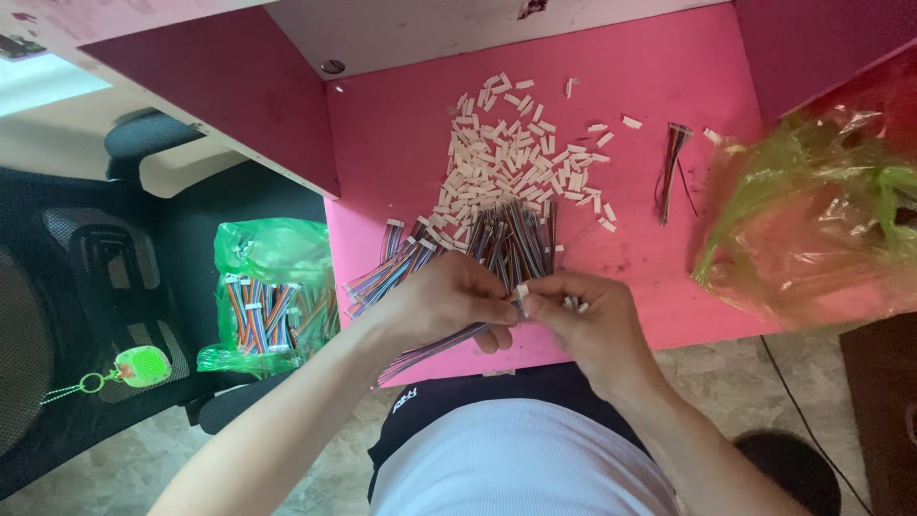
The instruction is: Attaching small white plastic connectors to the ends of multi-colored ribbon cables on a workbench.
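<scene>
Pinching a small white connector (522, 296) between both hands at frame centre, your left hand (444, 304) grips the ribbon cable (430, 349), which trails lower left; your right hand (592, 320) closes on spare connectors.

**Hands meet fingertip to fingertip**

Both forearms reach forward from the lap and converge. The left hand (444, 298) curls, knuckles up, fingers pinched. The right hand (583, 320) faces it, thumb and forefinger pressed closed, fingertips touching the left hand's.

One head-worn camera looked steeply down, close over the pink tabletop (650, 287) edge and the wearer's lap.
</scene>
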